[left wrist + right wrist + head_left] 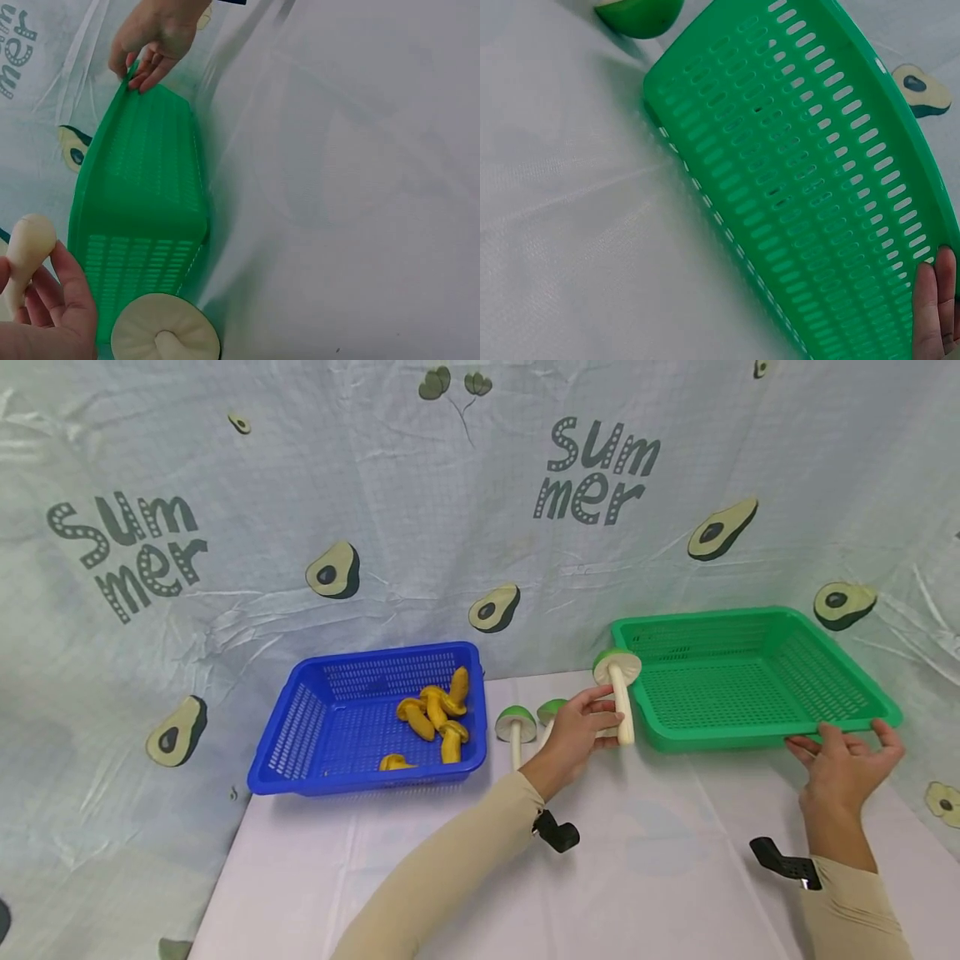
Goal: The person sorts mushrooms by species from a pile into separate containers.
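My left hand [573,735] pinches the pale stem of a green-capped toy mushroom [621,697], cap up, beside the left end of a green basket [720,739]. In the left wrist view, the left hand [64,311] has its fingers on the mushroom's rounded stem end [36,236]. My right hand [843,768] grips the basket's front rim near its right corner; fingers [928,311] press its outer wall in the right wrist view. Two more green-capped mushrooms, one nearer the blue basket [515,727] and one partly behind the left hand [551,708], lie on the table.
To the left stands a blue basket [300,785] with several yellow-brown toy mushrooms [435,706] inside. A white cloth covers the table [637,877]. Behind both baskets hangs a pale curtain [420,510] printed with avocados and lettering.
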Motion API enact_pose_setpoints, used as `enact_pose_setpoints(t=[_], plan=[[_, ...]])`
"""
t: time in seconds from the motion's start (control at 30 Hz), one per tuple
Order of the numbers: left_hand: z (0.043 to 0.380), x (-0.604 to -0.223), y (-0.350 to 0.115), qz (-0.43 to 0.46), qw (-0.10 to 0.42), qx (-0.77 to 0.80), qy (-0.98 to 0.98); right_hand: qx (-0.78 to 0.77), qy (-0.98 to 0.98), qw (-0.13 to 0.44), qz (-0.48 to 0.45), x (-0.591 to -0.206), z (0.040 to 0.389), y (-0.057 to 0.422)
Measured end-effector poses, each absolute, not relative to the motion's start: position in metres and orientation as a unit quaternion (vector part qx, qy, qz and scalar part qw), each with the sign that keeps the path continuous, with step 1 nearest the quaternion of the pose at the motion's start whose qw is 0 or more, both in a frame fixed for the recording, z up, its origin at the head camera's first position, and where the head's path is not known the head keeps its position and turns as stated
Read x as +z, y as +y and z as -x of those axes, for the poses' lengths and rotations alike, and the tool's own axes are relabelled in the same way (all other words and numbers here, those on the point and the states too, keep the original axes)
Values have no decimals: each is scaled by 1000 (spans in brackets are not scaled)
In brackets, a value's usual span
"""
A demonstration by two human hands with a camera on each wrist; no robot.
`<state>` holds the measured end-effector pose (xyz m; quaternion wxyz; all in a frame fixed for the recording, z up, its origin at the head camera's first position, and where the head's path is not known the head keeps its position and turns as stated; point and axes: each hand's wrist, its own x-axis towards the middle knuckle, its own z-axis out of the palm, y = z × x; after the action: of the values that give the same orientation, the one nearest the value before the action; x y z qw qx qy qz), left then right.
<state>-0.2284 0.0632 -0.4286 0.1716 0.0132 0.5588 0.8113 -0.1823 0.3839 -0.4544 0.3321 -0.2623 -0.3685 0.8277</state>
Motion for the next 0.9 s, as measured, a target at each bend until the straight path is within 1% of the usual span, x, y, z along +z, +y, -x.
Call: enact_pose_setpoints(t=[0.43,0.9], plan=[[248,-423,80,6,185,810,557,825,-384,329,251,-452,177,381],[262,-414,100,3,162,807,569,820,-392,334,251,-455,178,383]])
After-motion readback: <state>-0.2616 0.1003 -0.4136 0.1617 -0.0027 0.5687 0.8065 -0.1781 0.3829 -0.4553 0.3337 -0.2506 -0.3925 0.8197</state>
